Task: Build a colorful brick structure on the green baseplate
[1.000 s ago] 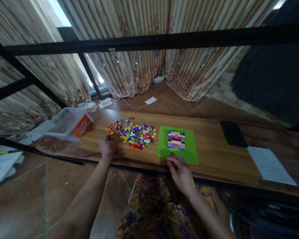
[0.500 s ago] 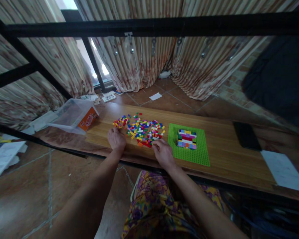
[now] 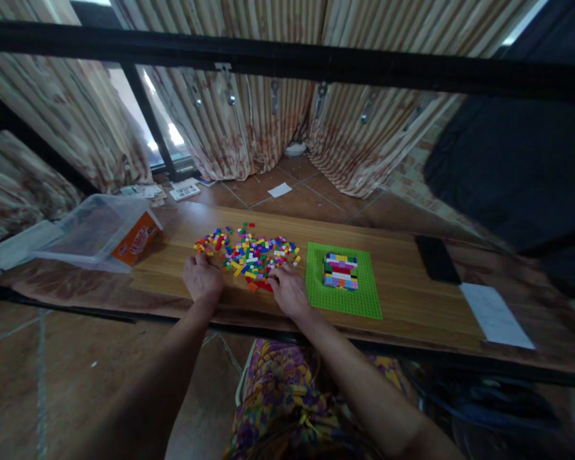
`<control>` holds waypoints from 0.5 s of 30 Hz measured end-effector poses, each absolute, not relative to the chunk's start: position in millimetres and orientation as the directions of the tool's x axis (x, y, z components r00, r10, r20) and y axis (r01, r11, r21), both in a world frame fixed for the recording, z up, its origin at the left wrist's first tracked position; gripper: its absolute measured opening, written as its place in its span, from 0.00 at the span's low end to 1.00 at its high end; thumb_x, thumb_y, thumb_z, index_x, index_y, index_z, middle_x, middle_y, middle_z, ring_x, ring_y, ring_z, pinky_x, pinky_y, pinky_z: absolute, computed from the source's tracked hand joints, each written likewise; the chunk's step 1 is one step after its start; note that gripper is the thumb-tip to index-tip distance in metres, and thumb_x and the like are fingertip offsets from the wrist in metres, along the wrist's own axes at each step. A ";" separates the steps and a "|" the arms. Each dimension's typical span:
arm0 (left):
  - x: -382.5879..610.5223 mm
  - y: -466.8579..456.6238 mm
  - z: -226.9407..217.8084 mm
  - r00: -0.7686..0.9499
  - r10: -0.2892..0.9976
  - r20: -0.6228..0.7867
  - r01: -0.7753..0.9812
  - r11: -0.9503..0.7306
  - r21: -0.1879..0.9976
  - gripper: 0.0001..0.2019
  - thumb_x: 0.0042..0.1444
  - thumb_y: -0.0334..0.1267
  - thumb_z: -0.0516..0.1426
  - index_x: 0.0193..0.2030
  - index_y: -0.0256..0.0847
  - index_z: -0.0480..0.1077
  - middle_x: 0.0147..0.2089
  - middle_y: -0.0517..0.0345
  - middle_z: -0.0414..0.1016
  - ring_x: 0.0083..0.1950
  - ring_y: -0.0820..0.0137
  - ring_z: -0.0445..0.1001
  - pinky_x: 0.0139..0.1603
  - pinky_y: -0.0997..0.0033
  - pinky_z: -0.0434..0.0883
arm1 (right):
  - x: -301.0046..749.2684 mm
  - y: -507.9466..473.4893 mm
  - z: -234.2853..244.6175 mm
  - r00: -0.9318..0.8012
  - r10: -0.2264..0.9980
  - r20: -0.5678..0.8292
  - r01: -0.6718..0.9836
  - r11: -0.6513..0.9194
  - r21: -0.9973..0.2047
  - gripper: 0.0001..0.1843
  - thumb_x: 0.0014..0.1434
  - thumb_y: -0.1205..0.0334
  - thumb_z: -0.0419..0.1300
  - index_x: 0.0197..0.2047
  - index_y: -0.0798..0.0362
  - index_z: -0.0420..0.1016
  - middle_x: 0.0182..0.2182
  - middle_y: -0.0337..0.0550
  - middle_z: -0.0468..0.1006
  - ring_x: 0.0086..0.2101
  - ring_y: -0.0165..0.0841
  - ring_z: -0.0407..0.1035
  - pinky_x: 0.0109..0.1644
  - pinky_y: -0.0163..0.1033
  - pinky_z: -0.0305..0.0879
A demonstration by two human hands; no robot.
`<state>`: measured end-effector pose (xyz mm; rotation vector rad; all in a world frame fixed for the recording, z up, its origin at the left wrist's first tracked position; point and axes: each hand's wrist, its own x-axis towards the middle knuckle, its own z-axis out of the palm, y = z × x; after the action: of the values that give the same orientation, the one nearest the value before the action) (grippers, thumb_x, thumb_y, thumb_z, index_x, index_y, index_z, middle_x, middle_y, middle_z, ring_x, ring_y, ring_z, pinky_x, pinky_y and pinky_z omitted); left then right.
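Note:
A loose heap of small coloured toy bricks [image 3: 249,253] is spread on the wooden board. My left hand [image 3: 203,278] rests at the heap's near left edge, fingers curled in; whether a brick is in them is hidden. At the near right edge, my right hand [image 3: 287,287] has its fingertips pinched among the bricks, close to some red ones, and what they hold is too small to make out. Right of that hand lies a green studded baseplate [image 3: 345,306]. On it stands a low built block of multicoloured bricks [image 3: 340,271], with a pink and white middle.
A clear plastic tub [image 3: 91,223] with an orange label stands at the left end. To the right lie a black phone [image 3: 437,259] and a white sheet of paper [image 3: 497,314]. A black metal bar [image 3: 278,54] crosses above, before striped curtains [image 3: 249,128].
The view has swung to the right, so everything sits further left in the picture. Both hands stay at the heap's near edge, with little movement relative to the bricks.

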<state>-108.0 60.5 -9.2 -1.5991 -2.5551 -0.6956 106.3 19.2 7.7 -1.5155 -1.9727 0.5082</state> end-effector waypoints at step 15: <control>-107.8 61.8 -4.8 -0.486 0.839 0.244 0.850 0.388 0.357 0.18 0.57 0.34 0.48 0.51 0.34 0.72 0.49 0.38 0.70 0.50 0.52 0.69 0.51 0.55 0.66 | 212.7 -28.9 10.1 0.376 0.912 0.165 0.262 0.066 -0.963 0.14 0.56 0.51 0.61 0.41 0.51 0.78 0.39 0.46 0.81 0.38 0.37 0.75 0.45 0.44 0.71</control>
<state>-107.8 61.8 -4.8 -1.5809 -2.5971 -0.6904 212.7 -28.9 10.1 -1.4587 -1.1233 0.6924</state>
